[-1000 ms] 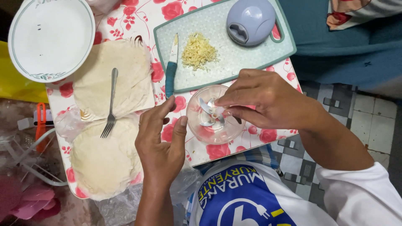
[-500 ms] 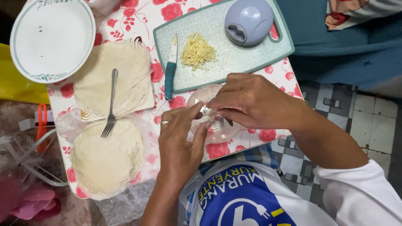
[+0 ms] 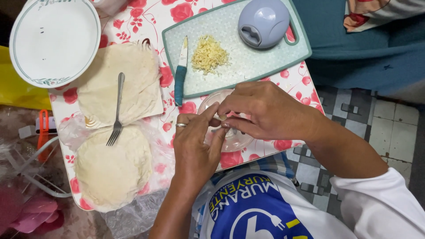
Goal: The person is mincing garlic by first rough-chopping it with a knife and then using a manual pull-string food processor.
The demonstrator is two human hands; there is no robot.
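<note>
A: Nearest?
B: Left hand (image 3: 195, 146) and right hand (image 3: 261, 110) meeting over clear chopper bowl (image 3: 230, 137) at near edge of floral table (image 3: 146, 17). Both pinching small pale piece (image 3: 222, 117) between fingertips; blade mostly hidden.
A: Farther?
B: Fork (image 3: 117, 110) on flat wrappers (image 3: 119, 84), left. Then cutting board (image 3: 248, 62) with minced garlic (image 3: 209, 55), knife (image 3: 180, 71), lilac chopper lid (image 3: 263, 22). White plate (image 3: 55, 40) far left.

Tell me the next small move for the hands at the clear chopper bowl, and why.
Probably lift the blade piece straight up out of the clear bowl. The right hand and left hand meet over the bowl, fingertips pinching its small hub at the centre, so the grip looks set. The minced garlic lies on the cutting board beside the chopper lid.
</note>
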